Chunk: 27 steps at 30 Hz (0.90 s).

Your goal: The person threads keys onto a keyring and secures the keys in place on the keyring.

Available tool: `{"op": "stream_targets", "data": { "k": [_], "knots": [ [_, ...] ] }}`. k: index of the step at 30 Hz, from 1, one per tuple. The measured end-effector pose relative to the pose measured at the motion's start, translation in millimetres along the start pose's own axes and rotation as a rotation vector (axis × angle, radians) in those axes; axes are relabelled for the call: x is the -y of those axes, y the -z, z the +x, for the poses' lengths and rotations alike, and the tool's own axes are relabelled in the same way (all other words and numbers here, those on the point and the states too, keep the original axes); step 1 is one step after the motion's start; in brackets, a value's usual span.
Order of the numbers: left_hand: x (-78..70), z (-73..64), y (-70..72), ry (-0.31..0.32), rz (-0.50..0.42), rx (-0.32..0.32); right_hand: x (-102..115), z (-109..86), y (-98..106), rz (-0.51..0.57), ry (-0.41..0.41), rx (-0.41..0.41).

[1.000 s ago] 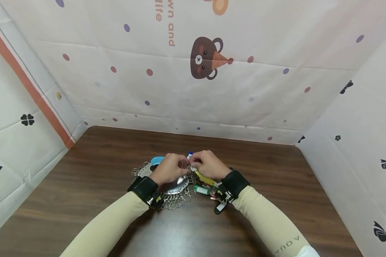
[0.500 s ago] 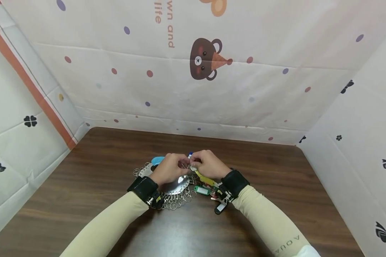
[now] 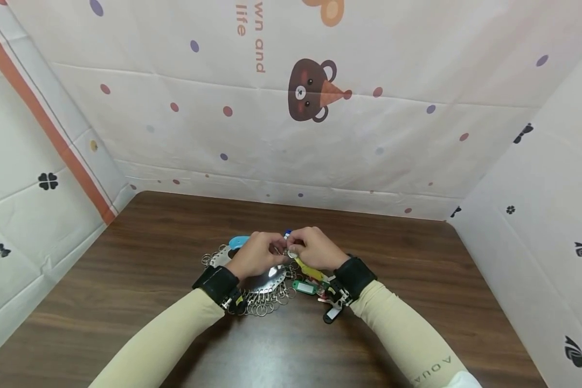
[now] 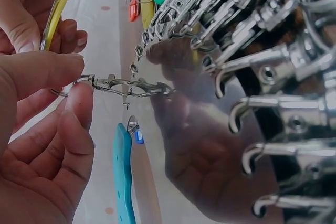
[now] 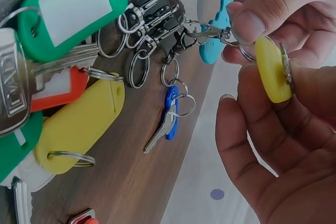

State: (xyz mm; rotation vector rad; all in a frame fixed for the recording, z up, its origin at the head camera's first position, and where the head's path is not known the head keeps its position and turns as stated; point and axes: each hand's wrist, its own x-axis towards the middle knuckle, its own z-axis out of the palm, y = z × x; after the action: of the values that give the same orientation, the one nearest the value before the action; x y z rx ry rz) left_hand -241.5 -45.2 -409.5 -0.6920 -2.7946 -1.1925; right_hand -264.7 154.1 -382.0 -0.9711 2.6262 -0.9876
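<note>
A round shiny metal plate [image 4: 194,129] bears several silver snap hooks [image 3: 262,303] with split rings around its rim. Between thumb and forefinger, my left hand [image 3: 256,257] pinches the ring end of one snap hook [image 4: 126,85] at the plate's far right edge. My right hand [image 3: 319,250] holds a yellow key tag [image 5: 270,72] with a key [image 5: 286,66] beside it. The split ring [image 5: 248,52] between the tag and the hook is partly hidden by fingers; whether it is threaded through, I cannot tell. Both hands' fingertips are close together.
Right of the plate lie a green key tag [image 3: 304,287], a black one [image 3: 332,313], and red and yellow tags with keys, partly under my right wrist. A blue-tagged key [image 5: 171,115] lies behind. A light blue scalloped piece [image 3: 237,242] sits at the plate's far left.
</note>
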Motion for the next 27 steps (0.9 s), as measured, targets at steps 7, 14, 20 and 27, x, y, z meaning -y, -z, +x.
{"op": "stream_targets", "data": {
  "k": [7,14,20,27],
  "knots": [
    [-2.9,2.4,1.4,-0.008,0.028,0.015,0.1,-3.8,1.3,-0.003,0.006,-0.011],
    [-5.3,5.4,4.2,-0.012,0.039,0.052,-1.4,-4.1,3.8,0.002,0.003,-0.010],
    [-7.3,9.7,7.3,-0.021,0.030,0.019,-0.8,-2.9,7.5,-0.004,0.011,-0.044],
    [-4.7,1.7,1.2,-0.028,-0.006,0.012,-1.8,-6.3,4.1,0.004,0.009,-0.033]
  ]
}}
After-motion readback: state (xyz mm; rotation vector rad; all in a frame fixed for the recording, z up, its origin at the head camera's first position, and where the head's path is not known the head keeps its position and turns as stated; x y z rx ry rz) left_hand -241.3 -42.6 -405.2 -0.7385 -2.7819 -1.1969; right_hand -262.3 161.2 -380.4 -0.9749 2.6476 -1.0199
